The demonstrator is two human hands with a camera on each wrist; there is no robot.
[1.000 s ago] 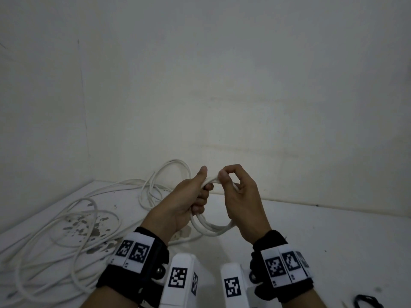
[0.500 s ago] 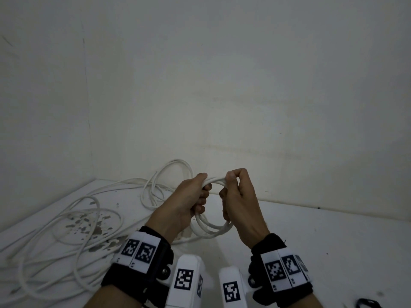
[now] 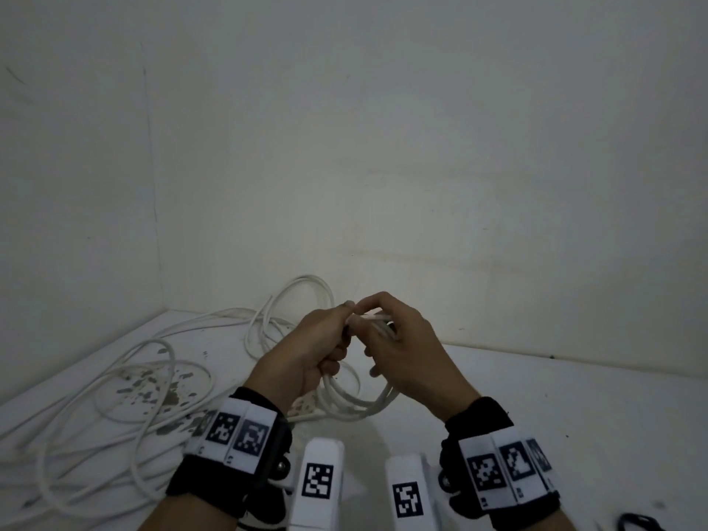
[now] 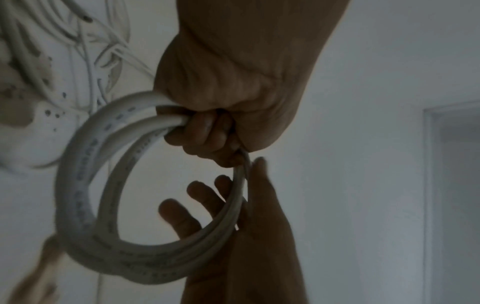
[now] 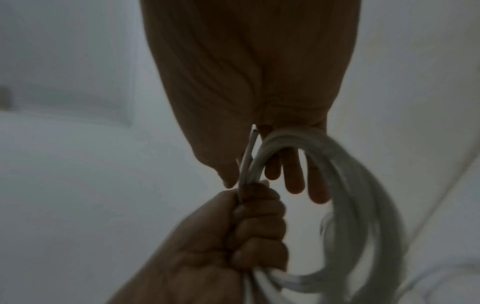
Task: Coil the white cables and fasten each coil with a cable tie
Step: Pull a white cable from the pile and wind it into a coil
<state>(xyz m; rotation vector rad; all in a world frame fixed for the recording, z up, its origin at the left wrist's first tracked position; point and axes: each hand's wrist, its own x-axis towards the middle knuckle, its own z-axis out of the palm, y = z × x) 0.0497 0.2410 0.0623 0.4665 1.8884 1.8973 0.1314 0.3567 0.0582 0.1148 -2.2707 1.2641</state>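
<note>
A small coil of white cable (image 3: 354, 402) hangs above the table. My left hand (image 3: 314, 348) grips its top in a fist, seen close in the left wrist view as the left hand (image 4: 210, 123) round the coil (image 4: 85, 197). My right hand (image 3: 400, 339) meets it at the top, pinching a cable strand (image 3: 373, 319) between thumb and index finger. In the right wrist view the cut cable end (image 5: 253, 132) lies by the thumb of the right hand (image 5: 249, 181). The other fingers (image 5: 294, 176) reach straight out behind the coil (image 5: 363, 185).
Loose white cable (image 3: 126, 396) sprawls in loops over the stained white table (image 3: 574, 408) to the left and back toward the wall corner. A black cable tie (image 3: 638, 523) lies at the bottom right edge. Bare walls stand close behind and on the left.
My right hand has moved left and closed the gap to my left hand, bringing its strand to the top of the coil. The coil stays in the left fist.
</note>
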